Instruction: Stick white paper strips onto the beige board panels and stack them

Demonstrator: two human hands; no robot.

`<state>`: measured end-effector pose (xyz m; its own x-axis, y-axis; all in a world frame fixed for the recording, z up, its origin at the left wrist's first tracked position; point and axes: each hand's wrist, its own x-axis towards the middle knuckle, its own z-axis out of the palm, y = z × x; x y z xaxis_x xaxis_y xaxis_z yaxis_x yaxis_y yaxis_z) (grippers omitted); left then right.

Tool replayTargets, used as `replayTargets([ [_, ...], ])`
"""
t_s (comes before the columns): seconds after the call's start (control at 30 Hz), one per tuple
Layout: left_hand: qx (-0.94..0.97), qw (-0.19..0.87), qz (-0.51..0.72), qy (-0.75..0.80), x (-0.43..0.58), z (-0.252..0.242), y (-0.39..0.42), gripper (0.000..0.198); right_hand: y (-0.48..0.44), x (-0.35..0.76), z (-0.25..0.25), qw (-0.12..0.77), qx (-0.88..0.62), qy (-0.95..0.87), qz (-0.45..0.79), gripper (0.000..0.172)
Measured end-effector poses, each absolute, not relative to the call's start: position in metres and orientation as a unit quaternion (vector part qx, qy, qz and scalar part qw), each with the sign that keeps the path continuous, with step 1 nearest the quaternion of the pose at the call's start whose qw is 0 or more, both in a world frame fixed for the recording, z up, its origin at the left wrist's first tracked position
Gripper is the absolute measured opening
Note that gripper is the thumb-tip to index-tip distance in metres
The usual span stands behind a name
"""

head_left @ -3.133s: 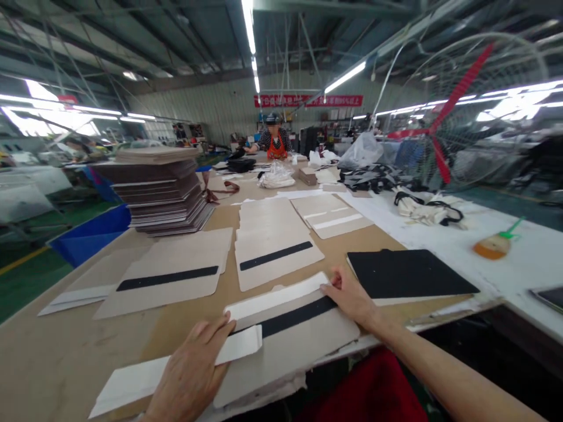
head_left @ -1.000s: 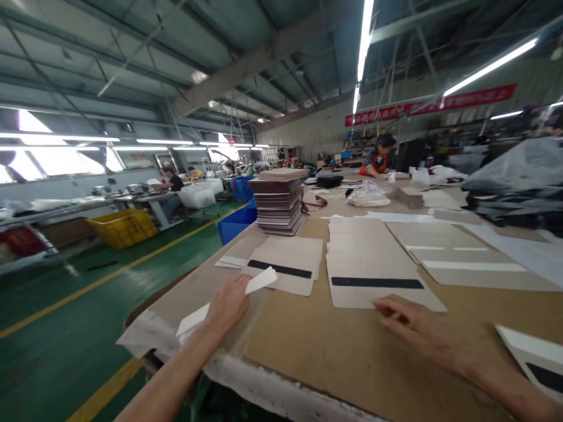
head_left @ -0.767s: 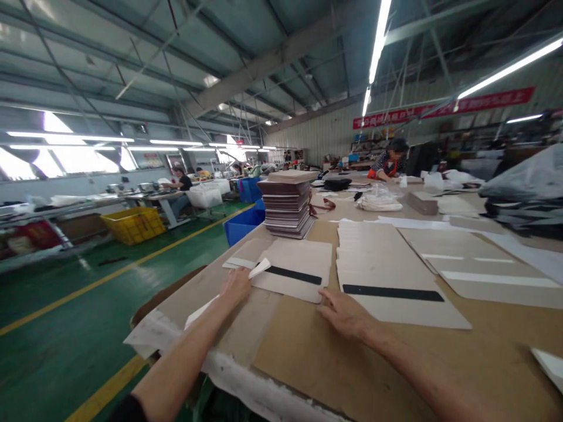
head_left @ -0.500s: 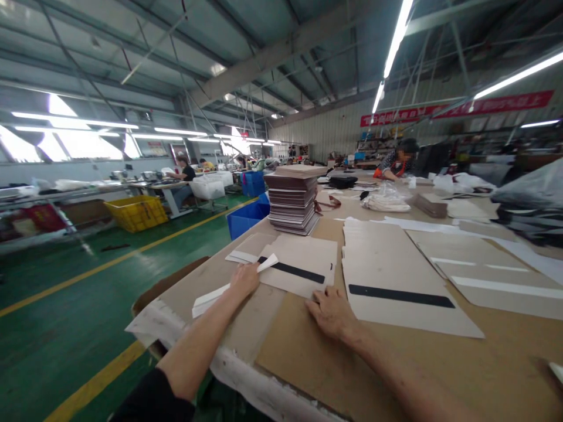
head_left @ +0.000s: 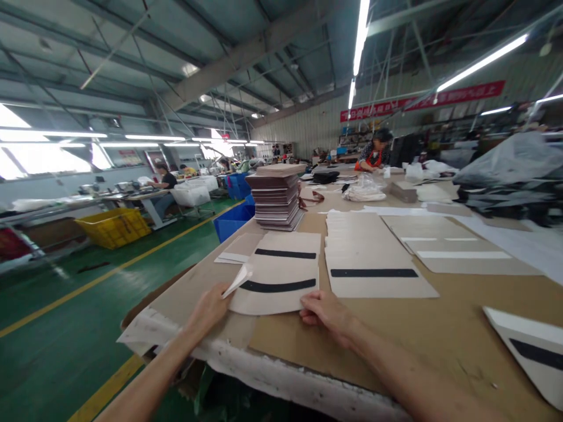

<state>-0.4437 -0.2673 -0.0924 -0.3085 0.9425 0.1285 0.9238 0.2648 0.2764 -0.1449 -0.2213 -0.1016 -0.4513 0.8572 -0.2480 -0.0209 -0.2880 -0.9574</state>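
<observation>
- The table point(head_left: 396, 328) runs long and bare in front of the stack point(head_left: 275, 199), likely kept clear so that flat card can be slid about on it.
- The stack stands at the table's left edge, squared up and tall. A person point(head_left: 373, 155) works well beyond it at the far end.
- A pile point(head_left: 365, 258) of card lies right of the stack and nearer to me, black band up, its layers stepped back one behind the other.
- The sheet point(head_left: 277, 287) lies straight in front of the stack, close to the near edge. It overlaps another just like it, which sits nearer the stack. Its black band looks bowed.
- The right hand point(head_left: 325, 310) is at the sheet's near right corner, on the side away from the stack. The forearm lies low across the table and the fingers curl onto the edge, gripping it, I'd say.
- The left hand point(head_left: 209, 308) reaches to the sheet's near left corner, palm down with the arm stretched out.
- That hand pinches a white strip point(head_left: 237, 280), whose free end pokes up toward the stack. Held so, it stays clear of the black band.
</observation>
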Motion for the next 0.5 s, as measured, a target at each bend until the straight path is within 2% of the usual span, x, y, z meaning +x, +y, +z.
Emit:
replayTargets([
  [0.1,0.591,0.064,0.166,0.787,-0.418,-0.084,-0.307,0.042,-0.260,-0.095,-0.094,0.277,-0.435,-0.510,0.689,0.026],
  [0.17,0.609,0.130,0.195,0.758,-0.392,-0.081,-0.334,0.044,-0.286,-0.054,-0.094,0.259,-0.460,-0.508,0.681,0.037],
  [0.33,0.663,0.310,0.260,0.630,-0.308,-0.084,-0.370,0.035,-0.326,0.044,-0.115,0.310,-0.575,-0.430,0.623,0.057],
  [0.5,0.681,0.374,0.255,0.576,-0.258,-0.087,-0.360,0.030,-0.337,0.098,-0.136,0.316,-0.627,-0.436,0.563,0.072],
])
